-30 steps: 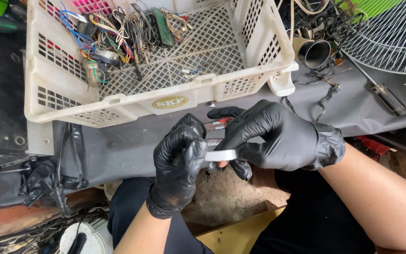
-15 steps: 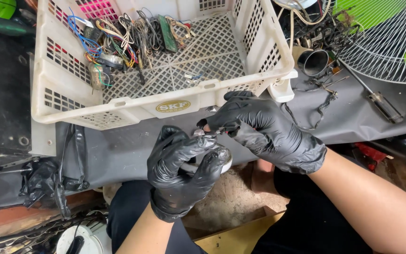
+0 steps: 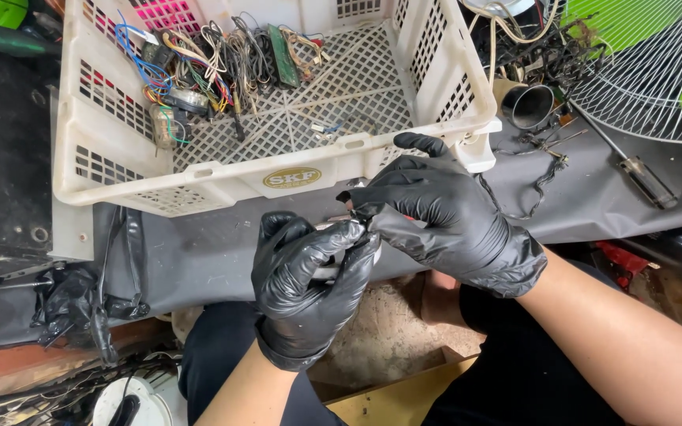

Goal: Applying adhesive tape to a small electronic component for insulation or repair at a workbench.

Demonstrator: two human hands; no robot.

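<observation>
Below the white lattice crate (image 3: 199, 177) bearing a gold oval label (image 3: 291, 177), the gloved left hand (image 3: 305, 276) and right hand (image 3: 444, 217) are both closing tightly around a small, mostly hidden whitish part (image 3: 327, 272).

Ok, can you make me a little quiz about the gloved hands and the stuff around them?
1. True or false: both hands wear black gloves.
2. What lies in the white crate? A) fruit B) coloured wires C) books
3. Fill in: the screwdriver lies near the wire fan ____.

Key:
1. True. The left hand and right hand are both gloved in black, fingertips meeting on a small pale part, mostly hidden.
2. B, the coloured wires are piled at the back.
3. Guard: the fan guard is at the upper right.
</observation>
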